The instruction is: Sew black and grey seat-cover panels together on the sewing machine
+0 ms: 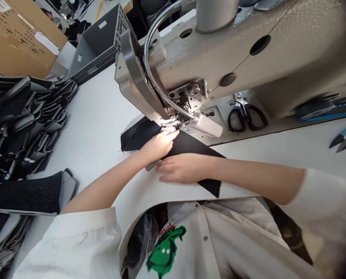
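A dark fabric piece (190, 146) lies under the needle area of the sewing machine (173, 66), its stitched end (138, 133) showing to the left. My left hand (159, 146) rests on the fabric right beside the presser foot, fingers stretched forward and pressing down. Lower and to the right, my right hand (184, 168) lies across the fabric's near edge, slightly blurred, with its fingers extended to the left. Beneath the hands a grey edge of the piece peeks out. The needle tip is hard to make out behind my left fingers.
Black-handled scissors (246, 116) lie on the machine bed, and blue-handled snips (345, 137) at the right. Piles of dark, grey-edged pieces (28, 120) fill the left side. A grey crate (99, 42) and a cardboard box (22, 38) stand behind. A flexible lamp (206, 124) hangs near the needle.
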A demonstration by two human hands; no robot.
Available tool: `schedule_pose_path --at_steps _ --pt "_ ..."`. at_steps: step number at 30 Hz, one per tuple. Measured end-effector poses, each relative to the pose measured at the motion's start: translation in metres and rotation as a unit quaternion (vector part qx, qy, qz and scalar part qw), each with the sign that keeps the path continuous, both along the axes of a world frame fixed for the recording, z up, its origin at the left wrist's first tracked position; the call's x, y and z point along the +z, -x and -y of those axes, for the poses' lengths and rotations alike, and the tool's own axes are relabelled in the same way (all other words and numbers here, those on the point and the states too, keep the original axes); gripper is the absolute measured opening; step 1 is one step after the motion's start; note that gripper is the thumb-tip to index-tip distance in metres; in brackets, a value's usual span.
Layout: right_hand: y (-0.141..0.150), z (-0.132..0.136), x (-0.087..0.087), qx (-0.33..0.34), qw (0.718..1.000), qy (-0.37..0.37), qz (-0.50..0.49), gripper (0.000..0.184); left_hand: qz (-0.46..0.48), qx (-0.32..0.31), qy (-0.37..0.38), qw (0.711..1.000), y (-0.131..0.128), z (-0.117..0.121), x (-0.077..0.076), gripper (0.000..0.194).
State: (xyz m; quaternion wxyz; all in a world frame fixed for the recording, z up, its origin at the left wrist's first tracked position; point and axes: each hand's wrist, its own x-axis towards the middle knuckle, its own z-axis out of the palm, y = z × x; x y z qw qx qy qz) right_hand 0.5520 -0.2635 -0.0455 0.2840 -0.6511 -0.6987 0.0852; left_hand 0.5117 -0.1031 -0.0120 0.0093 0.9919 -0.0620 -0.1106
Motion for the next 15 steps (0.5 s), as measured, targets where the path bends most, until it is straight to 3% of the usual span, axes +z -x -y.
schedule_pose_path --at_steps 2,5,10,15 --pt "-0.015 0.02 -0.008 0.064 0.997 -0.001 0.045 0.031 -0.041 -0.016 -0.08 0.996 0.005 -0.006 0.009 0.06" --pt "-0.018 0.021 -0.02 0.055 0.991 0.001 0.12 0.053 -0.109 -0.044 -0.154 0.981 0.007 -0.01 0.026 0.073" --pt "0.029 -0.025 -0.02 -0.085 0.989 0.05 0.114 0.074 -0.257 0.034 -0.1 0.961 -0.008 0.003 0.053 0.079" --pt "0.056 -0.058 -0.015 -0.131 0.983 0.118 0.052 0.064 -0.315 0.107 -0.036 0.942 -0.018 0.017 0.054 0.082"
